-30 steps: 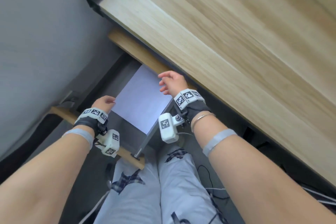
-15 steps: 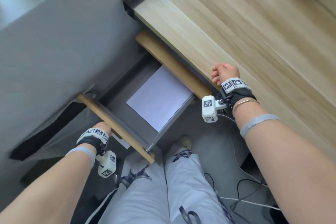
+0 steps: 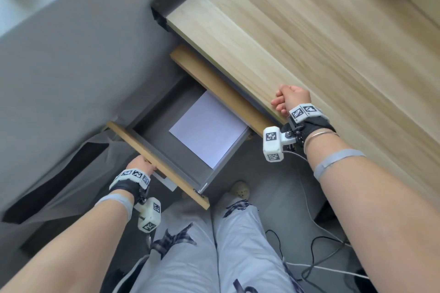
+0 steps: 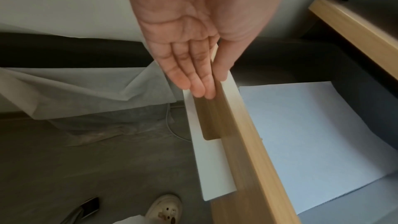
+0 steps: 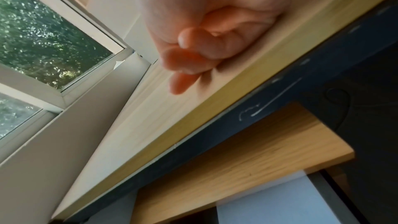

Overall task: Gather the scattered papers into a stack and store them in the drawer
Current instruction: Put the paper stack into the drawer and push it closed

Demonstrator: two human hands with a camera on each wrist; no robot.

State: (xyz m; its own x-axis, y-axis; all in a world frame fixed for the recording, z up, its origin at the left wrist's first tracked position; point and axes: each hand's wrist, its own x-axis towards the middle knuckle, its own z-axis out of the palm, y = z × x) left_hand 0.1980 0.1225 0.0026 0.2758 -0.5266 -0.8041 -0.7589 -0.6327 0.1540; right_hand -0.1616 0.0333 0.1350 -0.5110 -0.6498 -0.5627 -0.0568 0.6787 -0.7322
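A stack of white papers [image 3: 208,128] [image 4: 312,135] lies flat inside the grey drawer [image 3: 156,131], which is pulled out from under the wooden desk [image 3: 309,38]. My left hand [image 3: 140,165] is at the drawer's wooden front panel [image 3: 157,159] [image 4: 241,142]; its straight fingers [image 4: 193,76] lie against the panel's outer face and the thumb against its top edge. My right hand [image 3: 291,98] [image 5: 206,40] rests on the desk's front edge with its fingers curled and nothing in them.
A second wooden drawer front [image 3: 219,88] sits just under the desk edge behind the papers. A white handle strip [image 4: 212,159] runs along the drawer front. Cables [image 3: 319,250] and a shoe [image 3: 240,189] are on the grey floor; my legs [image 3: 214,252] are below the drawer.
My right hand left the drawer and papers and came to rest on the desk edge. My left hand dropped from the drawer's rim to its front panel.
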